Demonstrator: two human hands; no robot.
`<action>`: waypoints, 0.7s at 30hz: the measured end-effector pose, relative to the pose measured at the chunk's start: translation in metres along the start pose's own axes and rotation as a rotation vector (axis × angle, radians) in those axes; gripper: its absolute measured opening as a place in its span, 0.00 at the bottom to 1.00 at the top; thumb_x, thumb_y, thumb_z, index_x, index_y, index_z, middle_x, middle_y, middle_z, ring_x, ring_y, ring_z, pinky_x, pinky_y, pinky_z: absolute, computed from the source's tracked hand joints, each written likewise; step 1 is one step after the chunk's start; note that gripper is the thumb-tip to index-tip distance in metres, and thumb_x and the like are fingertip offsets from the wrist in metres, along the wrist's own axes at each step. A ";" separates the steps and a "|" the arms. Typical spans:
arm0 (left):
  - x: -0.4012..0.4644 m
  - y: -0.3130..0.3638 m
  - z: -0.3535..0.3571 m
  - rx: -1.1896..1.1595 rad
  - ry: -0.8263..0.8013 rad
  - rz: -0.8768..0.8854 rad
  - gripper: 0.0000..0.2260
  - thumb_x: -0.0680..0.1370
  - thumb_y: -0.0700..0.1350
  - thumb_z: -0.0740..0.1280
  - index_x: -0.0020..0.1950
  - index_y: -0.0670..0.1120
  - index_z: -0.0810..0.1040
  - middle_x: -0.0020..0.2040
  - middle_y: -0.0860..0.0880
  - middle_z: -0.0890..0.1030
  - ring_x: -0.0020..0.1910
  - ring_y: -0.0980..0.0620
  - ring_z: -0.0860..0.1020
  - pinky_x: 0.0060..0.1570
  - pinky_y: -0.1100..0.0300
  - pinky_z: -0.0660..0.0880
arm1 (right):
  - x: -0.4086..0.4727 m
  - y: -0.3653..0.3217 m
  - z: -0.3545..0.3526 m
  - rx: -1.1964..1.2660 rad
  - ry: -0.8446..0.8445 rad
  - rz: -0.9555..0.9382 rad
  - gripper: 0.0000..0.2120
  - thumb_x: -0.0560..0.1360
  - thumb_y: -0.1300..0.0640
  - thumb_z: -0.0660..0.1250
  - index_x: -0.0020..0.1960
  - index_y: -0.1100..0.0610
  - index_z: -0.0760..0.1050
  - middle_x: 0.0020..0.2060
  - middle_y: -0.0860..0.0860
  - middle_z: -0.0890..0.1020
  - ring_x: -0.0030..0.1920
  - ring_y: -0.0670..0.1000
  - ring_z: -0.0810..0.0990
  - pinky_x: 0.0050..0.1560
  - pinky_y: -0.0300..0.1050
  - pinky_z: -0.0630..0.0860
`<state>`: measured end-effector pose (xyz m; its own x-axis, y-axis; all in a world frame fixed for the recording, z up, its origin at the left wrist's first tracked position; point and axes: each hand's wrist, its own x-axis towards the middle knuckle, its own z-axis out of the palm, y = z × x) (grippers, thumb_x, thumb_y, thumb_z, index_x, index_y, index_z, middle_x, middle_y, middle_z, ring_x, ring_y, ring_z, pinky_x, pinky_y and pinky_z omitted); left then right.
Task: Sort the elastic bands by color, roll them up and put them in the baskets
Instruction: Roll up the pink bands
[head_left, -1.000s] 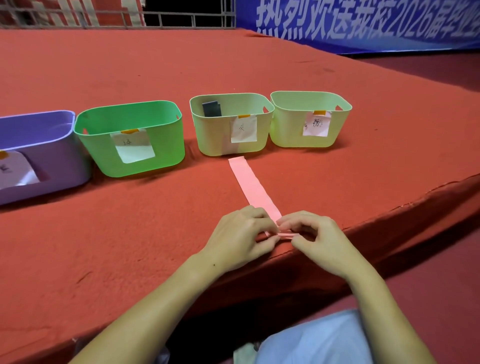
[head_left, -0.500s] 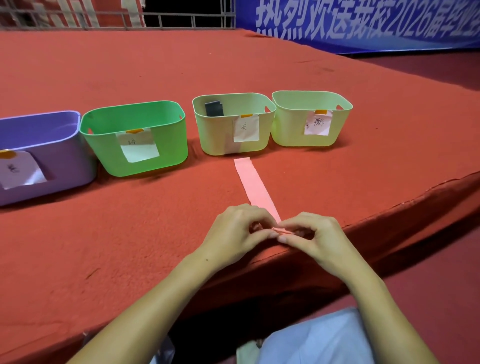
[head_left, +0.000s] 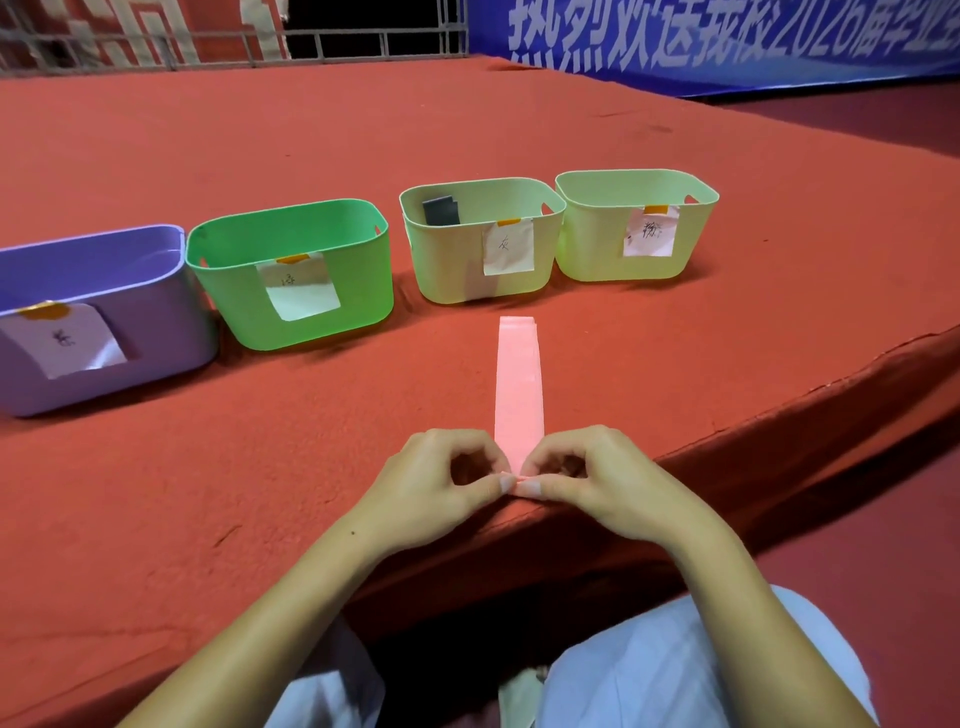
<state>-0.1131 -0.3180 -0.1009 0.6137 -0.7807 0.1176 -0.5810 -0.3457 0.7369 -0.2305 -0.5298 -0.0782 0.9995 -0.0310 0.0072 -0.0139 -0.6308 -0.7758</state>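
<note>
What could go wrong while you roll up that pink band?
The pink band is pinched only at its near end by the left hand and right hand, so the small roll might spring open. It sits at the table edge, so it could drop off. The baskets look alike; it might land in the wrong pale green basket.

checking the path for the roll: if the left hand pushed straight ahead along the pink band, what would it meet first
Past the flat pink band both hands pinch, the left hand would probably first meet the pale green basket holding a dark roll. Bare red cloth lies between; depth is uncertain.
</note>
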 end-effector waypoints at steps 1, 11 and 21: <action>-0.001 0.000 0.002 0.007 0.022 0.004 0.07 0.77 0.58 0.72 0.52 0.60 0.83 0.46 0.59 0.85 0.47 0.56 0.83 0.52 0.45 0.80 | -0.001 0.001 0.001 0.000 0.019 -0.001 0.01 0.78 0.51 0.76 0.47 0.46 0.86 0.39 0.41 0.86 0.39 0.40 0.79 0.45 0.40 0.74; -0.005 0.000 0.013 0.168 0.175 0.048 0.02 0.79 0.57 0.72 0.50 0.62 0.82 0.51 0.61 0.79 0.49 0.58 0.78 0.45 0.50 0.78 | -0.002 0.008 0.015 0.042 0.155 0.035 0.05 0.76 0.55 0.77 0.48 0.47 0.82 0.39 0.47 0.83 0.35 0.43 0.76 0.42 0.41 0.76; -0.008 -0.005 0.010 0.101 0.125 0.138 0.05 0.78 0.59 0.73 0.52 0.61 0.84 0.52 0.60 0.81 0.50 0.55 0.81 0.47 0.48 0.78 | 0.000 0.007 0.016 -0.151 0.128 0.029 0.03 0.79 0.53 0.73 0.47 0.46 0.83 0.44 0.44 0.79 0.44 0.46 0.79 0.45 0.35 0.69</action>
<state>-0.1208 -0.3151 -0.1126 0.5825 -0.7557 0.2992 -0.7111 -0.2954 0.6380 -0.2298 -0.5213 -0.0935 0.9870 -0.1432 0.0734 -0.0569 -0.7371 -0.6734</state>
